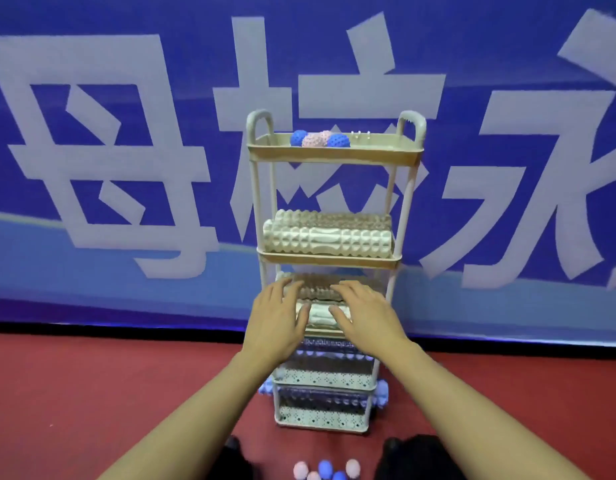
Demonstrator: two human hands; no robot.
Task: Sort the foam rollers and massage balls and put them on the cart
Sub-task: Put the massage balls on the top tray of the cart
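Observation:
A tall beige cart (pixel 334 157) with several tiers stands against the wall. Its top tray holds blue and pink spiky massage balls (pixel 319 138). Two ridged cream and brown foam rollers (pixel 329 233) lie on the second tier. On the third tier lie a brown foam roller (pixel 317 287) and a cream foam roller (pixel 319 314). My left hand (pixel 277 318) and my right hand (pixel 363 313) rest with straight fingers on these two. Pale blue rollers (pixel 322 355) show in the lower tiers. Several small pink and blue balls (pixel 325 471) lie on the floor near my feet.
A blue banner (pixel 126 168) with large white characters covers the wall behind the cart. The floor (pixel 109 393) is red. Blue roller ends (pixel 382 393) stick out beside the cart's lower tiers. Dark shoes (pixel 413 455) show at the bottom edge.

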